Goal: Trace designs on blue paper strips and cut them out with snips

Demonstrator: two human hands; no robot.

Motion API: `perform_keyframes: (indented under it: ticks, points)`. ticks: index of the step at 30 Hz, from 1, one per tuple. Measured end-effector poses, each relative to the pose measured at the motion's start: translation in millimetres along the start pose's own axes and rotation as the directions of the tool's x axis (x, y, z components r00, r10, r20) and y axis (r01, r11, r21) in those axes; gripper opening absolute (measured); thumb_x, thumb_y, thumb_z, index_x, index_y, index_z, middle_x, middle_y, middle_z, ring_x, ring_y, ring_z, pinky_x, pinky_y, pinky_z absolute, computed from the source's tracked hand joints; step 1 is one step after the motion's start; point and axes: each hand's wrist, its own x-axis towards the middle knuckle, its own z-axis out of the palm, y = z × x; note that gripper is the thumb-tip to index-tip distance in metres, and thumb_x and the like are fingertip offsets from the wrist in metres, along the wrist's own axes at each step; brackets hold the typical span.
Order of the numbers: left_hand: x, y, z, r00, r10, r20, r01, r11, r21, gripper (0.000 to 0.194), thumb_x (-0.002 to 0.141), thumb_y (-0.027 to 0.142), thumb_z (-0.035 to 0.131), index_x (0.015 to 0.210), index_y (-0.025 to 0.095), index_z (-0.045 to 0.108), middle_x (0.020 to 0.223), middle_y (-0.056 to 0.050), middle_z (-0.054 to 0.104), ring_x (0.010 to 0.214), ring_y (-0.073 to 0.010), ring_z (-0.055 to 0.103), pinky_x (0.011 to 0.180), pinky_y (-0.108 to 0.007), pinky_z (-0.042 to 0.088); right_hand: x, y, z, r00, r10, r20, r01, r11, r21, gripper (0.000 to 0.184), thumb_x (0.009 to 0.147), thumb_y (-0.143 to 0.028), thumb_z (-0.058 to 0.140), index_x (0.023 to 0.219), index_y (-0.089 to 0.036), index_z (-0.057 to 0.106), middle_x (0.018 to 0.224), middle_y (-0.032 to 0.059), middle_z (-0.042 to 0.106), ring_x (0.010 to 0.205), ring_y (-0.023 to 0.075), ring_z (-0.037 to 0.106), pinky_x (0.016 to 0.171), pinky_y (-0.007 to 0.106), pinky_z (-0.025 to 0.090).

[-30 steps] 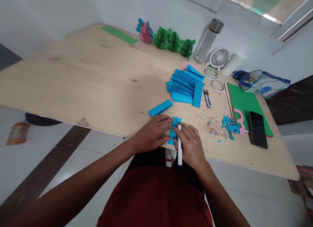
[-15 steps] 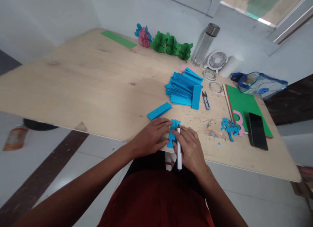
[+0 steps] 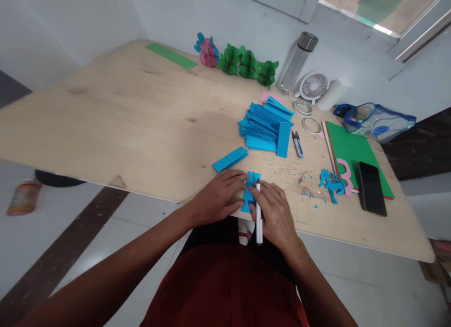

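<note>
A small blue paper strip (image 3: 247,203) lies at the table's near edge between my hands. My left hand (image 3: 220,196) rests flat with fingers stretched out, its fingertips touching the strip's left side. My right hand (image 3: 276,212) holds a white pen (image 3: 259,221) between thumb and fingers, over the strip's right side. The pen's writing tip is hidden by the hand. Just beyond my left hand lies a folded blue paper piece (image 3: 229,159) with a faint curved line on it.
A pile of folded blue papers (image 3: 264,127) lies ahead, with thread snips (image 3: 297,144) beside it. Blue paper scraps (image 3: 331,185), a phone (image 3: 372,188) and green sheets (image 3: 352,146) are on the right. Green paper figures (image 3: 247,64), a bottle (image 3: 298,64) and a fan (image 3: 314,87) stand along the wall.
</note>
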Motion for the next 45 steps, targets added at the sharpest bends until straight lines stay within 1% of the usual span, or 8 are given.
perform_keyframes:
  ticks: [10,19,25,30,33,36,40,45]
  points:
    - [-1.0,0.5,-0.2,1.000,0.003,0.002,-0.003,1.000,0.001,0.050,0.091,0.027,0.055,0.138,0.020,0.044,0.140,-0.014,0.056,0.136,-0.0297,0.046,0.111,-0.054,0.040,-0.6,0.0,0.6,1.000,0.001,0.009,-0.001,1.000,-0.010,0.044,0.095,-0.019,0.052,0.139,-0.019,0.052,0.127,0.0150,0.066,0.126,0.0301,0.056,0.101,0.050,0.044]
    - [0.2,-0.6,0.4,1.000,0.014,0.002,-0.014,1.000,0.001,0.046,0.091,0.028,0.053,0.135,0.020,0.046,0.139,-0.014,0.057,0.136,-0.0299,0.045,0.111,-0.055,0.039,0.3,-0.8,-0.6,1.000,0.013,0.015,-0.013,1.000,0.002,0.045,0.094,-0.018,0.052,0.139,-0.021,0.052,0.127,0.0137,0.067,0.125,0.0296,0.056,0.101,0.050,0.044]
    - [1.1,0.4,-0.1,1.000,0.000,-0.011,-0.001,1.000,-0.026,0.050,0.091,0.031,0.053,0.138,0.017,0.042,0.138,-0.016,0.055,0.135,-0.0302,0.046,0.111,-0.053,0.040,0.2,0.1,0.4,1.000,0.007,0.016,-0.007,1.000,-0.003,0.036,0.095,-0.019,0.052,0.130,-0.019,0.059,0.126,0.0148,0.067,0.125,0.0300,0.056,0.102,0.051,0.044]
    - [1.5,-1.7,0.6,1.000,0.004,-0.005,-0.004,0.999,-0.034,0.050,0.091,0.032,0.054,0.138,0.018,0.042,0.139,-0.015,0.055,0.135,-0.0292,0.047,0.111,-0.053,0.040,0.0,0.3,0.5,1.000,0.008,0.022,-0.008,1.000,-0.011,0.033,0.095,-0.020,0.051,0.127,-0.018,0.061,0.125,0.0152,0.067,0.125,0.0301,0.056,0.101,0.051,0.044]
    - [1.0,-1.1,1.1,0.999,0.039,-0.016,-0.038,0.999,0.025,0.041,0.091,0.029,0.053,0.130,0.017,0.050,0.137,-0.015,0.058,0.133,-0.0294,0.049,0.110,-0.052,0.042,-0.1,0.3,0.6,1.000,0.007,0.023,-0.007,1.000,-0.018,0.032,0.095,-0.020,0.052,0.126,-0.018,0.061,0.125,0.0150,0.068,0.125,0.0299,0.056,0.101,0.050,0.044]
    - [-0.8,3.9,0.5,0.993,0.102,-0.060,-0.093,0.986,0.140,0.029,0.094,0.025,0.049,0.120,0.014,0.057,0.133,-0.016,0.062,0.129,-0.0293,0.053,0.108,-0.051,0.045,-0.4,0.7,1.4,1.000,0.003,0.015,-0.003,1.000,-0.027,0.030,0.096,-0.021,0.051,0.124,-0.017,0.062,0.125,0.0148,0.067,0.124,0.0298,0.056,0.102,0.049,0.043]
    - [-5.1,11.9,0.0,0.987,0.141,-0.079,-0.116,0.957,0.266,0.025,0.096,0.020,0.049,0.115,0.011,0.062,0.127,-0.016,0.066,0.120,-0.0279,0.059,0.106,-0.049,0.047,-0.6,1.2,2.4,1.000,-0.006,0.012,0.006,0.999,-0.033,0.030,0.097,-0.021,0.052,0.125,-0.016,0.062,0.126,0.0155,0.067,0.124,0.0303,0.056,0.102,0.050,0.043]
    - [-9.1,13.5,1.9,0.987,0.138,-0.076,-0.107,0.940,0.324,0.022,0.095,0.019,0.050,0.110,0.012,0.066,0.122,-0.016,0.068,0.115,-0.0272,0.062,0.102,-0.048,0.050,-0.1,0.9,1.8,1.000,-0.004,0.020,0.005,0.999,-0.031,0.030,0.096,-0.021,0.052,0.125,-0.017,0.062,0.125,0.0152,0.067,0.125,0.0305,0.055,0.102,0.050,0.044]
